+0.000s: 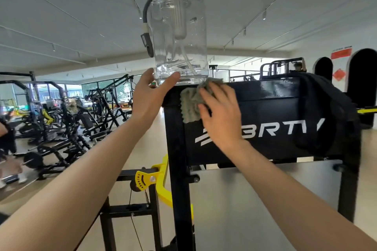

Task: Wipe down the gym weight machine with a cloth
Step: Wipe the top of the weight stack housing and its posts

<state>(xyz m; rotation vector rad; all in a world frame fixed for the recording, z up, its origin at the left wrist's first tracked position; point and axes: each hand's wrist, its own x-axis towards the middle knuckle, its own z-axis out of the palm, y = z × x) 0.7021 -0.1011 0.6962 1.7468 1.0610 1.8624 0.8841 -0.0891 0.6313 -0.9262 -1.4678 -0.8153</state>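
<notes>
- One weight machine is shown, its dark top panel (275,108) filling the middle right of the view.
- One grey-green ribbed cloth (190,106) is seen at the panel's upper left corner, folded over the top edge.
- One clear water bottle (179,32) with a white lid is stood upright on the panel's top, directly above the cloth.
- One dark fabric item (326,112) is draped over the panel's right end; what it is cannot be told.
- One yellow lever (161,177) is seen below the panel's left side.
- Two bare hands are raised to the panel's left end.
- The white lettering on the panel is partly hidden by the right hand and the fabric; only "BRT" can be read.
- The machine's lower part is cut off.
- Other gym machines left of the panel are too blurred to be counted.
- The left hand (151,91) is reached up to the bottle's base, its grip wide, thumb and fingers spread and touching the base.
- The right hand (220,112) is pressed flat on the cloth, fingers straight and splayed, nothing clasped.
</notes>
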